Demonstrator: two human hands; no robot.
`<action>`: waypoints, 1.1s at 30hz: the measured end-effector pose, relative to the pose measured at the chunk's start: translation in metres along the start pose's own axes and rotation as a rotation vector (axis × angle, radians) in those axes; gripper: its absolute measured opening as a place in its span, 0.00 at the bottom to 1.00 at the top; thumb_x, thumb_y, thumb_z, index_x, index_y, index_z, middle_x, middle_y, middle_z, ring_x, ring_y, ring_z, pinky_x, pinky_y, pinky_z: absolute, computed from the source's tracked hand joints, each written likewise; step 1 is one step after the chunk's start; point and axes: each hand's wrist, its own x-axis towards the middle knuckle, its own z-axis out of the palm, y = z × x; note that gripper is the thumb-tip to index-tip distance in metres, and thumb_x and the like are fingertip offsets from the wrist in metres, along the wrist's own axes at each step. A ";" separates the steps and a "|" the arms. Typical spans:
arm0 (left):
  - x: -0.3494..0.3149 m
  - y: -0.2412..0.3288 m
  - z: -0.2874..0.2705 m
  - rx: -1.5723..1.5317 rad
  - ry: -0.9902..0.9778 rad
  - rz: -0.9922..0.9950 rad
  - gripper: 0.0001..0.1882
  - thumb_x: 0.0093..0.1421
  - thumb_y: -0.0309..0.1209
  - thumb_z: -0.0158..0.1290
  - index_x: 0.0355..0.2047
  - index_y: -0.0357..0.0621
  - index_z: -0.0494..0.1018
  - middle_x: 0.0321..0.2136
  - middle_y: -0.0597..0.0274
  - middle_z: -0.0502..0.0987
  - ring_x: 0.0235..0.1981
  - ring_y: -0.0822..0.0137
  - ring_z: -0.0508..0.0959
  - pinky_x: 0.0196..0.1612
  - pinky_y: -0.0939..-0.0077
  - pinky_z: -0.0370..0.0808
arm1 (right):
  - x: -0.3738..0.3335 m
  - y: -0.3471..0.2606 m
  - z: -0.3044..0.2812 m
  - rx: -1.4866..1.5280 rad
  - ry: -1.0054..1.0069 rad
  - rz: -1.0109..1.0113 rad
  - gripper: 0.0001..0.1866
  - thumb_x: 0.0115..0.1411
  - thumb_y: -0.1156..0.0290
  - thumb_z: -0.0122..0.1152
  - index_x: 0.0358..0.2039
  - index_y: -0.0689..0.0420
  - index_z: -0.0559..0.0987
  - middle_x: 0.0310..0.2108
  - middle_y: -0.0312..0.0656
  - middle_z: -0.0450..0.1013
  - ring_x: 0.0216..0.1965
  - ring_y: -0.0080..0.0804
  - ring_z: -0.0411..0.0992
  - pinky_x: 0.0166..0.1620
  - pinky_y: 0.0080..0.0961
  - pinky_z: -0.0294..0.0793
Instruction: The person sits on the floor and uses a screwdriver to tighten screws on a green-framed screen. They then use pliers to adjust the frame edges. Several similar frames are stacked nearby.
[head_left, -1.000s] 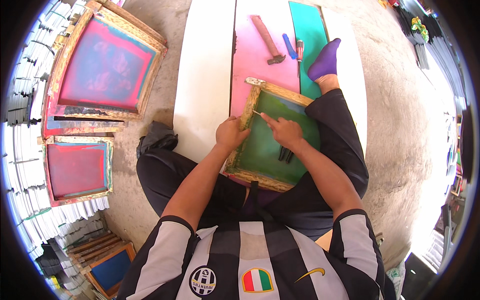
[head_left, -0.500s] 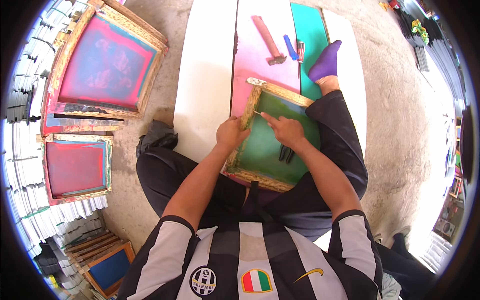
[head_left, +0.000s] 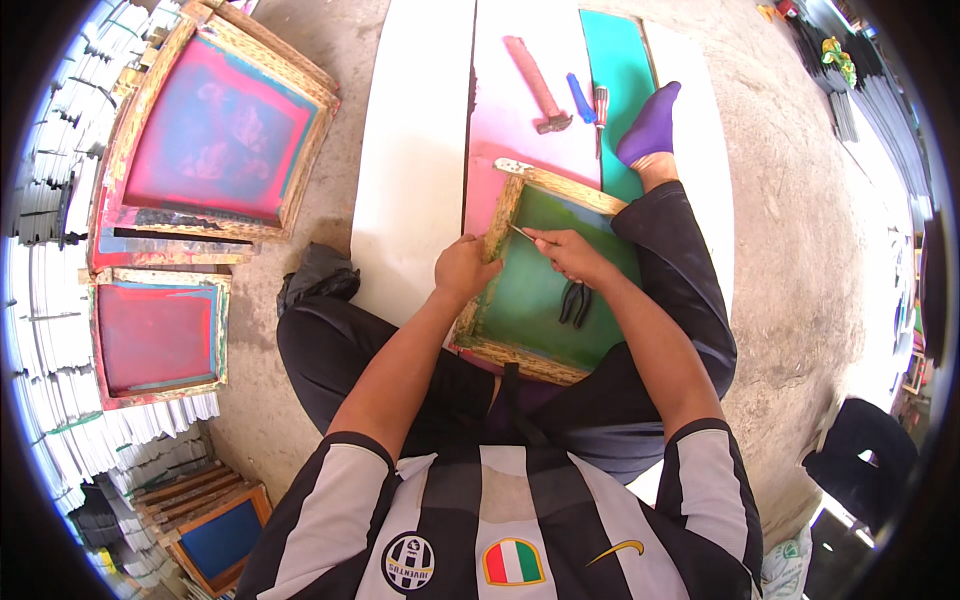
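Observation:
A wooden screen-printing frame (head_left: 508,360) with green mesh lies tilted across my lap and the boards. My left hand (head_left: 465,268) is closed on its left rail, thumb over the wood. Over the mesh, my right hand (head_left: 570,255) is closed round a thin metal-shafted tool (head_left: 521,233); its handle is hidden in my fingers. The tip of that tool is at the inner edge of the left rail. Black-handled pliers (head_left: 575,303) rest on the mesh just below my right hand.
Beyond the frame lie a hammer (head_left: 538,85), a blue tool (head_left: 580,98) and a screwdriver (head_left: 600,120). My socked foot (head_left: 650,125) is beside them. More screen frames (head_left: 285,190) stand left, near stacked sheets (head_left: 45,350). A person in dark clothing (head_left: 865,460) is at lower right.
My right hand has turned and its fingers have closed further round the tool, uncovering more of the pliers. My left hand stays on the rail. The person at lower right has shifted.

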 end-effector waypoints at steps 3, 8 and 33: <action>0.004 0.002 0.001 0.060 -0.037 -0.013 0.23 0.54 0.48 0.70 0.35 0.38 0.83 0.35 0.54 0.80 0.39 0.48 0.83 0.43 0.51 0.80 | 0.008 0.033 0.004 -0.772 0.450 -0.690 0.24 0.79 0.58 0.52 0.72 0.44 0.73 0.26 0.32 0.73 0.24 0.24 0.70 0.30 0.28 0.72; 0.002 -0.006 0.006 0.045 -0.026 -0.009 0.25 0.54 0.49 0.70 0.38 0.38 0.83 0.37 0.53 0.81 0.39 0.48 0.84 0.42 0.51 0.80 | 0.002 0.011 0.012 -0.363 0.210 -0.284 0.26 0.80 0.53 0.48 0.73 0.46 0.72 0.24 0.31 0.68 0.24 0.21 0.66 0.27 0.25 0.69; -0.063 -0.027 0.013 0.004 -0.090 -0.006 0.27 0.56 0.34 0.66 0.55 0.39 0.73 0.51 0.48 0.80 0.51 0.46 0.84 0.52 0.51 0.82 | -0.042 -0.044 0.119 -0.632 0.572 -0.130 0.26 0.72 0.57 0.56 0.67 0.54 0.76 0.59 0.50 0.79 0.60 0.50 0.76 0.63 0.42 0.72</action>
